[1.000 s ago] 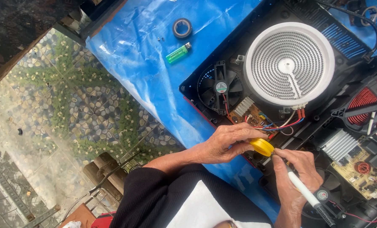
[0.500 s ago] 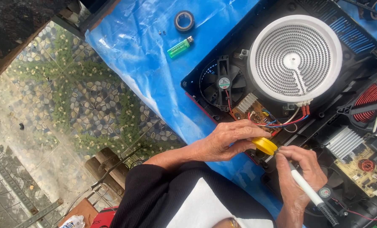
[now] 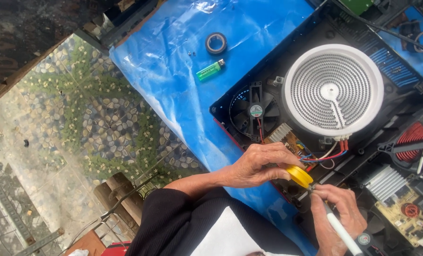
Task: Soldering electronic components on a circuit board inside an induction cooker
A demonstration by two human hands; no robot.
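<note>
Left hand [image 3: 261,165] grips a yellow spool [image 3: 299,176] while right hand [image 3: 337,215] pinches a white-handled soldering iron [image 3: 340,230] beside the opened cooker [image 3: 325,142].

a table covered with a shiny blue plastic sheet [image 3: 183,95] fills the upper middle of the frame. on it lie a black roll of tape [image 3: 216,43], a green lighter [image 3: 210,71] just below it, and an opened black cooker housing [image 3: 316,109] at the right.

A small round label [image 3: 255,111], white with a green band, sits on the black cooling fan's [image 3: 254,112] hub; no packages, signs or screens apparent.
</note>
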